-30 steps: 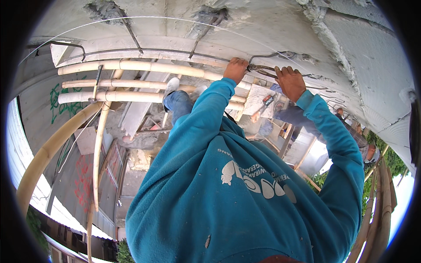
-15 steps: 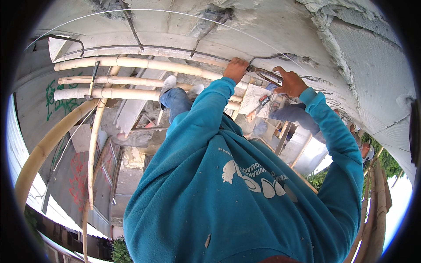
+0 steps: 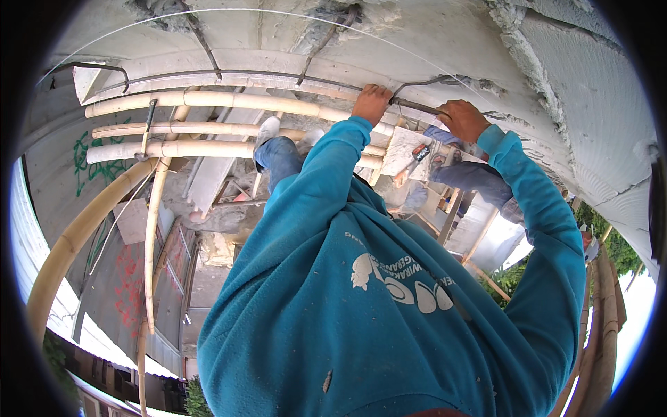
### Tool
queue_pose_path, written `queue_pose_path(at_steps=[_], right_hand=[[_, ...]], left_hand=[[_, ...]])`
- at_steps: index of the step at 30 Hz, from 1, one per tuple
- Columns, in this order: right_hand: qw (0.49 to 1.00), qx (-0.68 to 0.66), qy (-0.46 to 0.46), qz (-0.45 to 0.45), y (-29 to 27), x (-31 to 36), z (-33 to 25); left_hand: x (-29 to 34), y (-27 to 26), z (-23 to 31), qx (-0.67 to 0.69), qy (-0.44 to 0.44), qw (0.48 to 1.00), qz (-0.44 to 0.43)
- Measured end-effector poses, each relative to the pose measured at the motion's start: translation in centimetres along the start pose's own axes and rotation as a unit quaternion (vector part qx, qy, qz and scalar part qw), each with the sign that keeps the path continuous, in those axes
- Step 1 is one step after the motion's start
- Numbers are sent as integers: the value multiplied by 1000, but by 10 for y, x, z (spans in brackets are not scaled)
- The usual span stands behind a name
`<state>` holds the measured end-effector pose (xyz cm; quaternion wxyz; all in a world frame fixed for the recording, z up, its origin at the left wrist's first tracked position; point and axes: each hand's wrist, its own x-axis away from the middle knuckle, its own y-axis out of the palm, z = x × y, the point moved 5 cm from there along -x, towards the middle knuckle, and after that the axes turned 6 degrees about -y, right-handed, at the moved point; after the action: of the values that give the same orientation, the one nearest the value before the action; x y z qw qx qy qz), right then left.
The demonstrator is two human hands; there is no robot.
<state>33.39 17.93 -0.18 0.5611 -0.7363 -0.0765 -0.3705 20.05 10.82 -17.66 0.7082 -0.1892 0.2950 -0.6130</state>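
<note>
Steel rod (image 3: 417, 106) runs along the rough concrete wall (image 3: 570, 90) above the bamboo scaffold poles (image 3: 208, 101); both hands close around it, the left hand (image 3: 372, 103) fisted near its bend and the right hand (image 3: 462, 119) gripping further along, probably to steady it against the wall. Below, a yard and a corrugated fence (image 3: 28, 257) show that the person stands high outdoors.

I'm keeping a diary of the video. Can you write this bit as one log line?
left hand: gripping metal rod | right hand: gripping same rod | place: concrete wall | below: bamboo poles
</note>
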Motion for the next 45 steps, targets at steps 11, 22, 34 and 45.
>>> queue_pose_path(at_steps=[11,22,34,45], right_hand=[[769,-536,309,-162,20,24,21],[993,90,47,-59,-46,-1,-56],[985,161,15,-52,-28,3,-34],[809,-422,320,-254,14,14,27]], left_hand=[[-4,4,-2,10,-29,999,-40],[-1,-1,1,7,-11,1000,-28],[-2,1,-1,8,-1,1000,-23],[0,-2,-2,21,-12,1000,-17]])
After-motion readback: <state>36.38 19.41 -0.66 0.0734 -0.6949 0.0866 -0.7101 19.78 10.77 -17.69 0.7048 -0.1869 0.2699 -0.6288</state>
